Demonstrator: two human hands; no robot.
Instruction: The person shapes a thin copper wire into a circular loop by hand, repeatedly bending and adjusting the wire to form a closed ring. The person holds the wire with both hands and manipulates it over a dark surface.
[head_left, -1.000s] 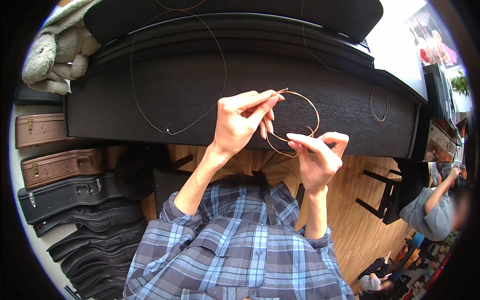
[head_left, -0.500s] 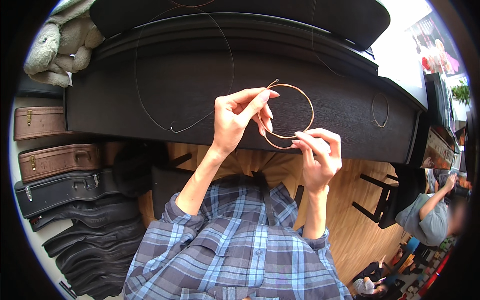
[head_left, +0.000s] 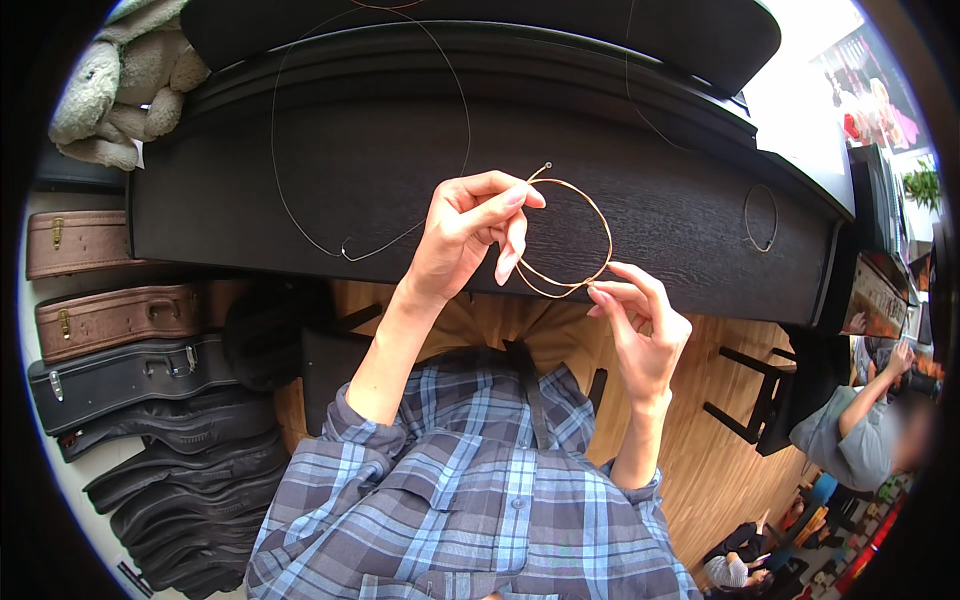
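Note:
A bronze-coloured coiled string [head_left: 604, 225] with a small ball end [head_left: 547, 166] hangs in the air between my hands, over the front of a black piano-like furniture top [head_left: 700, 250]. My left hand [head_left: 455, 230] pinches the coil at its upper left near that end. Fingertips of my right hand [head_left: 645, 335] grip the coil's lower right where the loops cross. A large thin silver string loop [head_left: 466, 100] lies beyond my left hand, a smaller coil [head_left: 776, 215] at the right.
A plush animal [head_left: 128, 90] sits at back left. Brown cases [head_left: 118, 320], black cases [head_left: 120, 375] and soft bags [head_left: 180, 470] are stacked at left. A black stool frame [head_left: 740, 400] stands at right, with another person [head_left: 850, 430] beyond it and more people at lower right.
Both hands still hold the coil, which has shifted slightly left and turned. My left hand has moved a little toward me, and my right hand's grip sits nearer the loop crossing.

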